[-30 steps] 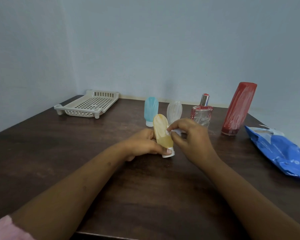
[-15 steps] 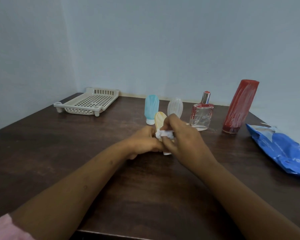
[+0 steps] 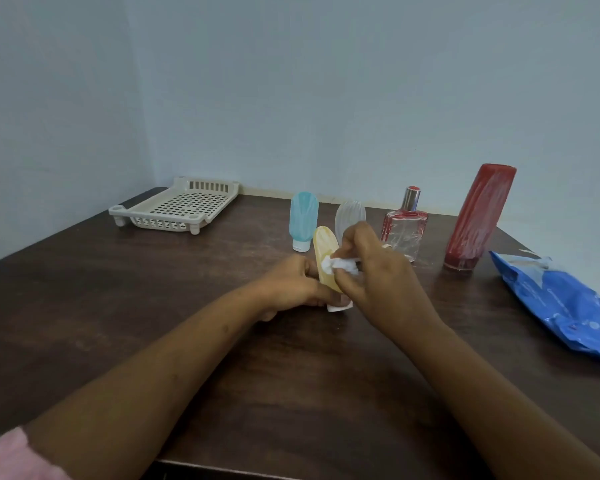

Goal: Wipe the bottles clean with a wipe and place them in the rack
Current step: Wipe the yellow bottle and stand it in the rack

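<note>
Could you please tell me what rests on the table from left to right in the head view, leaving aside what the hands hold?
White perforated rack → blue squeeze bottle → clear squeeze bottle → glass perfume bottle → tall red bottle → blue wipe pack.

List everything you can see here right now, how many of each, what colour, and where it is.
rack: one, cream, far left of the table
blue bottle: one, pale blue, standing behind the hands
clear bottle: one, frosted white, right of the blue bottle
yellow bottle: one, yellow, centre, tilted
perfume bottle: one, clear and red, right of centre
red bottle: one, red, far right
wipe: one, white, crumpled against the yellow bottle
wipes pack: one, blue, right edge
table: one, dark brown
sleeve: one, pink, bottom left
left hand: grips the yellow bottle
right hand: pinches the wipe
</note>
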Available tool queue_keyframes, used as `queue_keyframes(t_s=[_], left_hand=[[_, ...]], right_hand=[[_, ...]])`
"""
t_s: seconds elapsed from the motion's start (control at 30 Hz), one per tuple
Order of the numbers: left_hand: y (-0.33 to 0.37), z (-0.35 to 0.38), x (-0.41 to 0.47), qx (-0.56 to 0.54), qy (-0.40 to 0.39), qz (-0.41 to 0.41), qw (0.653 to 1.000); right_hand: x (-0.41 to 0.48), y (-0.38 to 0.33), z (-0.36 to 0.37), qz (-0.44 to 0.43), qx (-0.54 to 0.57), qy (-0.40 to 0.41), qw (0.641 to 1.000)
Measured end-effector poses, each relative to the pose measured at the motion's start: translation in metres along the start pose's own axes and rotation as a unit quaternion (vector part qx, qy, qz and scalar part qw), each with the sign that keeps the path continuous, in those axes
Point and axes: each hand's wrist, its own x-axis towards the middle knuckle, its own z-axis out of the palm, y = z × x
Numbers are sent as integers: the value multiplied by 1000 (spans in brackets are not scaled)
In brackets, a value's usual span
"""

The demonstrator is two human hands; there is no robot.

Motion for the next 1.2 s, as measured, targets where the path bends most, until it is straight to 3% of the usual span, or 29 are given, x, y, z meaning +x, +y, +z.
queue_keyframes(t_s=[0.2,0.3,0.47,0.67,0.83,1.03,1.2], left_hand=[[-3,0,1,21,28,10,999],[-4,0,2,32,31,-4,999],[-2,1,3,24,29,-16,999],[-6,-1,3,33,29,-3,999],[-7,-2,1,4,-3,-2,1000],[-6,-5,0,-8,-30,5,1000],[-9,-8,2,8,-40,4,999]], right_hand=[[2,-11,4,-44,-48,-11,998],[-2,-7,-2,-28,-28,-38,998],[7,3,-1,-1,-22,-5,1000],[-1,-1,-4,-14,-2,-61,998],[7,6,-7,35,30,-5,999],[3,6,-7,35,70,-10,997],[8,8,-8,65,96,33,993]])
